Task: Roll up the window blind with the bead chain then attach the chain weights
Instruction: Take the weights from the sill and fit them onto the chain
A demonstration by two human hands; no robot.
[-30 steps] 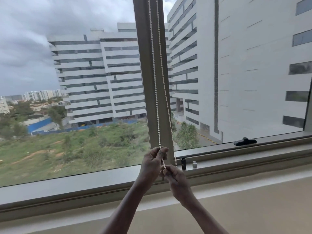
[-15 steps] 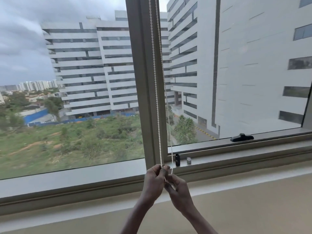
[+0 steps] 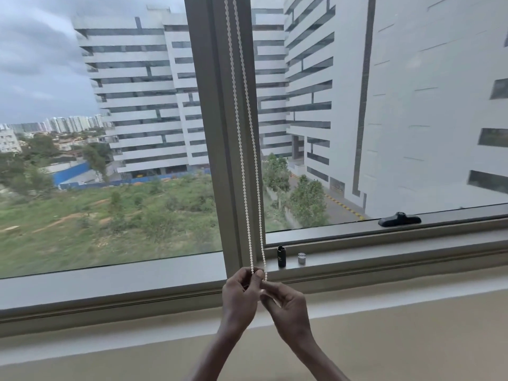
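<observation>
Hands [image 3: 264,298] lower on chain [image 3: 247,160]; weights [image 3: 281,256] beside.

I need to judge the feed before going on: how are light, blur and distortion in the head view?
Head view: soft, even overcast daylight, no glare on the glass and no hard shadows; the chain beads read crisply against the frame; both hands, left hand and right hand, are sharp; the grass at the left edge is smeared; wide-angle bending bows the sill and buildings.
</observation>
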